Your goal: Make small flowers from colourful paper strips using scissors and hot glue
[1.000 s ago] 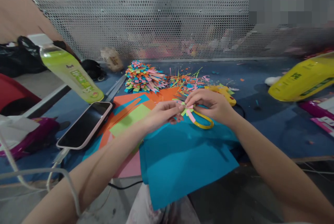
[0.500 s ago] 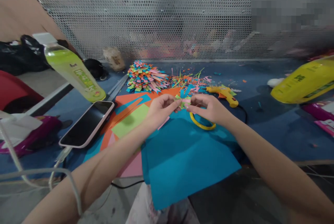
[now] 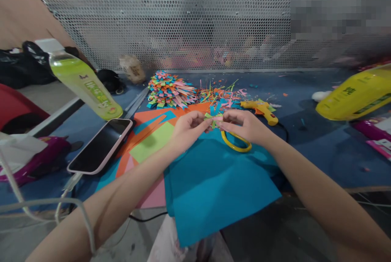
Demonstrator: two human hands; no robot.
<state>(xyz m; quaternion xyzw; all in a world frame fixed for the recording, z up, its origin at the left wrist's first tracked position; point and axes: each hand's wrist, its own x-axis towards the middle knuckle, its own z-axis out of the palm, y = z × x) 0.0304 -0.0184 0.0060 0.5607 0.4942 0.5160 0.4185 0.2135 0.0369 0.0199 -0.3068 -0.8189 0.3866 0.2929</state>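
Observation:
Between both hands, above the blue paper sheets (image 3: 220,184), is a small piece of coloured paper strips (image 3: 215,118) in green, pink and blue. My left hand (image 3: 191,129) pinches its left side between thumb and fingers. The right side is pinched by my right hand (image 3: 242,125). Just below my right hand lies a yellow ring-shaped handle (image 3: 236,148), partly covered by the hand. Behind the hands stands a cone of folded paper strips (image 3: 168,91), with a heap of loose paper strips (image 3: 218,95) beside it.
A yellow glue gun (image 3: 263,111) lies right of the hands. On the left are a phone (image 3: 100,146) with a cable, a green drink bottle (image 3: 85,80) and a purple tissue pack (image 3: 39,160). A yellow bottle (image 3: 356,93) is at the right. Perforated metal (image 3: 189,17) stands behind.
The view has shifted very slightly. Both hands keep their pinch on the paper piece, almost in the same place.

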